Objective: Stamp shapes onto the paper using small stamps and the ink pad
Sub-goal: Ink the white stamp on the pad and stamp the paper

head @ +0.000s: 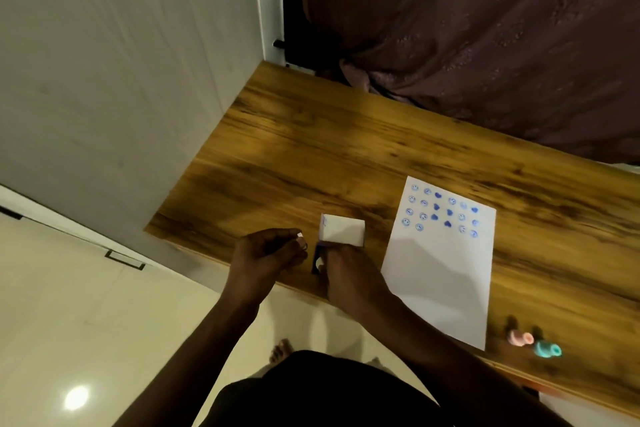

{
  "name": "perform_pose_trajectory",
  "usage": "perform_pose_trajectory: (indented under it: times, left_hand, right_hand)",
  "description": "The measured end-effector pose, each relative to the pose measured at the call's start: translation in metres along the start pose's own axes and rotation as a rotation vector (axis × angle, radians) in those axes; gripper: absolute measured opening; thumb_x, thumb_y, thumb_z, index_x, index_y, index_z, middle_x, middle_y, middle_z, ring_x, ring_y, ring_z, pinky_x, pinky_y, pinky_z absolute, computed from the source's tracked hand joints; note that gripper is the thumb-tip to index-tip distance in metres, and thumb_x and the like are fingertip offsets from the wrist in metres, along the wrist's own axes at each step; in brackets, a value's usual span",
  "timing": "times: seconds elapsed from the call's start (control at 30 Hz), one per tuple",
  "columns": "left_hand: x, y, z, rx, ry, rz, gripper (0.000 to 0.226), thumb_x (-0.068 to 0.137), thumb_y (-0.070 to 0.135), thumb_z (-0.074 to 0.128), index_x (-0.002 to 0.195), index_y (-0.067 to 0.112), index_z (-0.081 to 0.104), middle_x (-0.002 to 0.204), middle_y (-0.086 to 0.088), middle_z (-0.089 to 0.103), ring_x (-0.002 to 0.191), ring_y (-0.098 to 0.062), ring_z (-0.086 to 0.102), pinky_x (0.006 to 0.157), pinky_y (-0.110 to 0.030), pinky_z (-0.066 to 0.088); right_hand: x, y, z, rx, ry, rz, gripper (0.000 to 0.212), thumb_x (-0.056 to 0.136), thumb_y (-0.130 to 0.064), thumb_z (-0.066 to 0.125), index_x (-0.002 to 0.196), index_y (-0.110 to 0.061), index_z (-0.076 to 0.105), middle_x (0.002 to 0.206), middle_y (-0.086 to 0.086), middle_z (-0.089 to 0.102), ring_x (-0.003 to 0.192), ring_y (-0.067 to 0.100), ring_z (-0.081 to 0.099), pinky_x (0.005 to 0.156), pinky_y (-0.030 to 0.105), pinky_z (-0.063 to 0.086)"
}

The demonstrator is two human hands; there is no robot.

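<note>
A white paper sheet [440, 263] lies on the wooden table [311, 156], with rows of blue smiley and heart prints across its top part. To its left stands the ink pad [342, 231], its white lid raised and a sliver of dark blue pad showing below. My right hand [349, 277] rests over the pad's base and grips it, hiding most of it. My left hand [266, 255] hovers just left of the pad, fingers curled in, with nothing visible in them. A pink stamp [519, 337] and a teal stamp [547, 349] lie right of the paper near the front edge.
A grey wall panel runs along the table's left side. A dark purple curtain hangs behind the far edge. Pale floor tiles, a bare foot and dark clothing show below the front edge.
</note>
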State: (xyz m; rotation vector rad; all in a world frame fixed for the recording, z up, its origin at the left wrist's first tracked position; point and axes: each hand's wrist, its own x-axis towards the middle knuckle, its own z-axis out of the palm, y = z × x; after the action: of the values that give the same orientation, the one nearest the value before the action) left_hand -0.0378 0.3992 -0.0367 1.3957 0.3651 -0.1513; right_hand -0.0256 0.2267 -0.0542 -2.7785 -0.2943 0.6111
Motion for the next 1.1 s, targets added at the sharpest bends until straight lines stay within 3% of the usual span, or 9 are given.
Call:
perform_pose_trajectory:
  times: [0.07, 0.23, 0.33, 0.43, 0.5, 0.63, 0.73, 0.97, 1.1]
  left_hand:
    - [-0.002, 0.003, 0.008, 0.008, -0.022, 0.027, 0.018, 0.087, -0.001, 0.077, 0.104, -0.002, 0.078, 0.097, -0.026, 0.079, 0.098, -0.048, 0.074, 0.094, -0.058, 0.06]
    - [-0.005, 0.01, 0.022, 0.011, -0.048, 0.063, 0.015, 0.089, 0.004, 0.076, 0.103, 0.003, 0.08, 0.095, -0.019, 0.082, 0.096, -0.039, 0.078, 0.088, -0.047, 0.062]
    - [-0.009, 0.008, 0.032, 0.033, -0.111, 0.073, 0.015, 0.091, 0.008, 0.075, 0.105, 0.008, 0.082, 0.1, -0.014, 0.083, 0.098, -0.035, 0.079, 0.087, -0.041, 0.063]
    - [-0.01, 0.004, 0.045, 0.026, -0.136, 0.035, 0.02, 0.09, 0.009, 0.076, 0.11, 0.007, 0.08, 0.106, -0.016, 0.081, 0.101, -0.035, 0.078, 0.092, -0.047, 0.061]
    - [-0.011, 0.001, 0.054, 0.008, -0.134, 0.004, 0.023, 0.089, 0.007, 0.076, 0.112, 0.005, 0.078, 0.107, -0.017, 0.081, 0.101, -0.034, 0.078, 0.093, -0.048, 0.06]
    - [-0.012, -0.003, 0.076, 0.046, -0.158, -0.029, 0.018, 0.089, 0.008, 0.076, 0.107, 0.008, 0.08, 0.102, -0.011, 0.082, 0.098, -0.029, 0.079, 0.086, -0.04, 0.064]
    - [-0.012, -0.005, 0.091, 0.061, -0.171, -0.034, 0.015, 0.09, 0.01, 0.077, 0.104, 0.011, 0.082, 0.099, -0.01, 0.083, 0.094, -0.028, 0.08, 0.076, -0.03, 0.065]
    - [-0.013, -0.008, 0.112, 0.111, -0.175, -0.05, 0.012, 0.088, 0.017, 0.079, 0.093, 0.026, 0.084, 0.092, -0.007, 0.083, 0.087, -0.03, 0.081, 0.079, -0.045, 0.067]
    - [-0.012, -0.009, 0.115, 0.127, -0.165, -0.046, 0.01, 0.088, 0.019, 0.079, 0.094, 0.026, 0.084, 0.092, -0.007, 0.083, 0.087, -0.028, 0.081, 0.082, -0.048, 0.066]
  right_hand:
    - [-0.003, 0.003, -0.003, 0.055, 0.05, 0.015, 0.033, 0.094, -0.022, 0.067, 0.125, -0.011, 0.063, 0.128, 0.013, 0.067, 0.12, 0.033, 0.064, 0.107, 0.045, 0.05]
    - [-0.011, 0.013, -0.015, 0.239, 0.178, 0.017, 0.043, 0.09, -0.027, 0.074, 0.129, -0.016, 0.063, 0.13, 0.007, 0.069, 0.119, 0.027, 0.066, 0.104, 0.036, 0.052]
    - [-0.015, 0.035, -0.034, 0.354, 0.235, 0.012, 0.029, 0.09, -0.03, 0.072, 0.117, -0.019, 0.071, 0.119, 0.003, 0.075, 0.109, 0.02, 0.07, 0.088, 0.02, 0.054]
    - [-0.022, 0.071, -0.057, 0.479, 0.296, 0.071, 0.016, 0.088, -0.031, 0.075, 0.102, -0.023, 0.078, 0.099, -0.005, 0.079, 0.088, 0.004, 0.071, 0.071, 0.007, 0.045]
    - [-0.027, 0.097, -0.069, 0.502, 0.338, 0.111, 0.014, 0.088, -0.033, 0.077, 0.096, -0.023, 0.079, 0.094, -0.007, 0.079, 0.082, -0.001, 0.067, 0.072, 0.01, 0.044]
    - [-0.03, 0.148, -0.08, 0.412, 0.414, 0.252, 0.024, 0.09, -0.033, 0.076, 0.106, -0.016, 0.077, 0.109, 0.001, 0.078, 0.1, 0.016, 0.071, 0.085, 0.02, 0.044]
    - [-0.028, 0.179, -0.082, 0.309, 0.405, 0.33, 0.03, 0.094, -0.034, 0.07, 0.114, -0.012, 0.074, 0.116, 0.005, 0.076, 0.103, 0.021, 0.071, 0.086, 0.024, 0.048]
    - [-0.014, 0.201, -0.081, 0.132, 0.34, 0.3, 0.026, 0.099, -0.028, 0.062, 0.115, -0.01, 0.07, 0.115, 0.01, 0.074, 0.103, 0.025, 0.07, 0.09, 0.03, 0.053]
    - [-0.004, 0.2, -0.082, 0.085, 0.279, 0.271, 0.026, 0.099, -0.03, 0.062, 0.117, -0.012, 0.068, 0.117, 0.009, 0.073, 0.104, 0.025, 0.069, 0.094, 0.035, 0.056]
